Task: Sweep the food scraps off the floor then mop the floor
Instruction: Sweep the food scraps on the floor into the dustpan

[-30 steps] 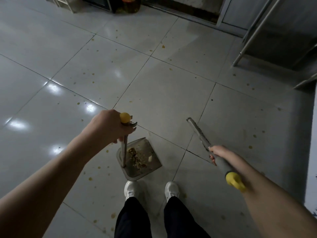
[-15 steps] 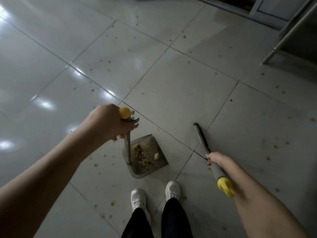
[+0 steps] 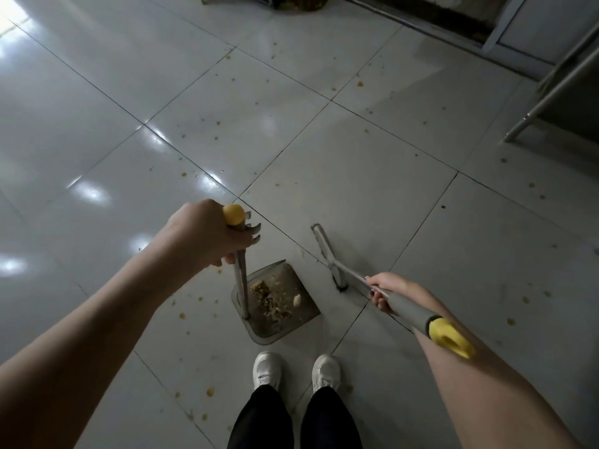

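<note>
Just ahead of the white shoes [image 3: 266, 371], the dustpan [image 3: 278, 303] rests on the tiled floor [image 3: 340, 176] with food scraps [image 3: 270, 301] piled inside. The left hand [image 3: 207, 236] is wrapped tight around the dustpan's upright handle [image 3: 241, 286], below its yellow cap. The right hand [image 3: 384, 288] is curled closed on the broom [image 3: 327, 251] handle, its head on the floor just right of the pan.

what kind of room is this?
Probably a kitchen or canteen back area: glossy tiled floor speckled with food stains, metal table legs at upper right, and a dustpan holding food scraps by the person's feet.
</note>
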A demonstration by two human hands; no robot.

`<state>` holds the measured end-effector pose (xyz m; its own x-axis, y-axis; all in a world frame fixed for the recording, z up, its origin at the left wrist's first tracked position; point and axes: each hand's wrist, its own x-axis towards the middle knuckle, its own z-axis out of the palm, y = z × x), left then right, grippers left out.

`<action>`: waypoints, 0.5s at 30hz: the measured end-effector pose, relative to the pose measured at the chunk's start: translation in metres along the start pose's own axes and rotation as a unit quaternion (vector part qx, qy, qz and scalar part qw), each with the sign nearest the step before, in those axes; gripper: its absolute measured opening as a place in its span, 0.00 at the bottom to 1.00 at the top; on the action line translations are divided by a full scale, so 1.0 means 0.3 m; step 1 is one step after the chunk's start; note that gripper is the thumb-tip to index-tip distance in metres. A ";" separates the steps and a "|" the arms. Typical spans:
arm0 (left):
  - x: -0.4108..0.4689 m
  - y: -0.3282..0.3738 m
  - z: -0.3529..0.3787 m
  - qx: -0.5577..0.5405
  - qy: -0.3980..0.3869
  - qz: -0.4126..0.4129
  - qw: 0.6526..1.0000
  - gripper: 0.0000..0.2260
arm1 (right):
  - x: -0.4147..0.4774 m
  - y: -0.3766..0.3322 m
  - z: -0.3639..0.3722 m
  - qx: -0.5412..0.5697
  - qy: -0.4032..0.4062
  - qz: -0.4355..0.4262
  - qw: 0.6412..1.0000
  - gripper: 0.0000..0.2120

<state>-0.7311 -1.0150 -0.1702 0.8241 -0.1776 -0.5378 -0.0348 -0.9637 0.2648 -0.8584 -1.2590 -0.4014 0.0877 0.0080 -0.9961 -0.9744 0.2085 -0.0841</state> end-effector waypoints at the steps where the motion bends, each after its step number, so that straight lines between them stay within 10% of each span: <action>1: 0.009 -0.010 -0.016 -0.006 0.002 -0.003 1.000 0.11 | -0.008 -0.019 -0.003 0.001 0.006 -0.006 1.000 0.20; 15: 0.268 -0.031 -0.125 0.058 -0.012 0.015 0.998 0.13 | 0.197 -0.293 0.148 -0.142 0.101 -0.075 0.982 0.13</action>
<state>-0.6433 -1.0128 -0.1860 0.8084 -0.2106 -0.5496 -0.1257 -0.9740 0.1884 -0.7583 -1.2335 -0.4517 0.2190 -0.2029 -0.9544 -0.9747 -0.0897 -0.2046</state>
